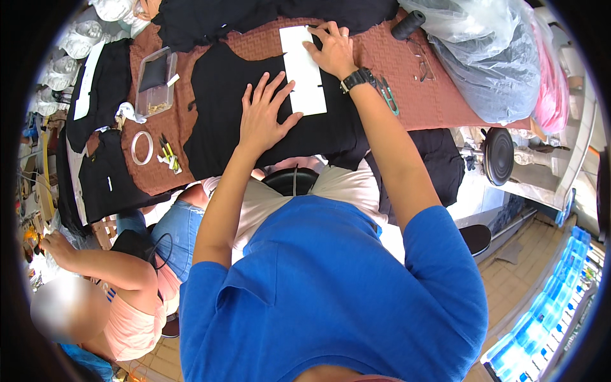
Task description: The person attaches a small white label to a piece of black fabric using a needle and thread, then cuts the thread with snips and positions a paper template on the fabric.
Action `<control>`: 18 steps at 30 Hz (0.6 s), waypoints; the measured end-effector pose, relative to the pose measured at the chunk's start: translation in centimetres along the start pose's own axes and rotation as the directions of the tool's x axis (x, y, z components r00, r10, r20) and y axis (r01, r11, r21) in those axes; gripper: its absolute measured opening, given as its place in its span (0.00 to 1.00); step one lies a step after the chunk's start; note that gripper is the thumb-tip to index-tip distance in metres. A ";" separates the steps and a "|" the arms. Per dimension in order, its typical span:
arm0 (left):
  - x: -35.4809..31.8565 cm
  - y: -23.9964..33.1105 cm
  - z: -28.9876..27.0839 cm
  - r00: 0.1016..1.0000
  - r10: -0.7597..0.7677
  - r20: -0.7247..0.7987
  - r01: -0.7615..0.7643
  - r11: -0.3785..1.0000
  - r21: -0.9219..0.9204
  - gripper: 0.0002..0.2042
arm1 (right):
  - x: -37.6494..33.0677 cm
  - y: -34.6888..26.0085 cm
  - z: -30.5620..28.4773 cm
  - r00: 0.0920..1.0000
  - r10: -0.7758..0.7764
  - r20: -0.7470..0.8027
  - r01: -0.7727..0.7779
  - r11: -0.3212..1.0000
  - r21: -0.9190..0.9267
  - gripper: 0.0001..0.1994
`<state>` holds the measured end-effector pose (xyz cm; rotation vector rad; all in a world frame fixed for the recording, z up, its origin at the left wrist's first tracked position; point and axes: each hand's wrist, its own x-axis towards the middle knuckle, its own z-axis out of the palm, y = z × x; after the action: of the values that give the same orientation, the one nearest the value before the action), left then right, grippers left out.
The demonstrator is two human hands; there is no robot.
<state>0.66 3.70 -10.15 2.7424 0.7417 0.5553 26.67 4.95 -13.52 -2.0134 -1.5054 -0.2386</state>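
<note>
The left hand (pixel 262 116) lies flat with its fingers spread wide, palm down on a piece of black fabric (pixel 223 108), its thumb tip just touching the lower left edge of a white paper pattern (pixel 304 73); it grasps nothing. The right hand (pixel 332 49), a black watch (pixel 358 79) on its wrist, is also open, its fingertips pressing down on the upper right part of the same pattern, holding it flat rather than gripping it. The pattern is a stiff, smooth, long rectangle lying on the matte, soft black fabric near the middle of the table; its upper right corner is covered by the fingers. The fabric has a curved cut edge at its upper left and droops over the near table edge, where its lower part is lost behind the forearms. Under it is a reddish-brown table cover (pixel 414 76) with a woven, embossed pattern. To the left sit a clear plastic box (pixel 156 79) with small brass-coloured pieces, a ring of tape (pixel 142 148) and a few yellow and green pens (pixel 168 153). Small green thread snips (pixel 389 94) lie just right of the watch, and a black thread spool (pixel 408 24) stands farther back. Crinkled translucent bags (pixel 490 57) of cloth fill the right end, partly cut off. Another person (pixel 114 286) sits at lower left, hands too small to make out.
</note>
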 end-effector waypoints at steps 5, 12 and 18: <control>-0.2 0.0 -0.1 1.000 -0.005 0.010 0.004 1.000 0.018 0.33 | 1.9 2.1 -0.3 0.967 -0.045 0.250 0.038 0.999 0.033 0.28; -0.2 -0.1 0.1 1.000 0.007 0.007 -0.008 1.000 0.020 0.33 | 3.9 3.9 -0.3 0.932 -0.144 0.332 0.123 0.989 0.084 0.31; -0.2 0.0 0.0 1.000 0.008 0.010 -0.008 1.000 0.023 0.33 | 4.1 3.8 -0.3 0.930 -0.129 0.344 0.109 0.991 0.078 0.32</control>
<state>0.52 3.63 -10.25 2.7683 0.7393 0.5376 31.56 7.45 -12.64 -1.9946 -1.8322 0.1222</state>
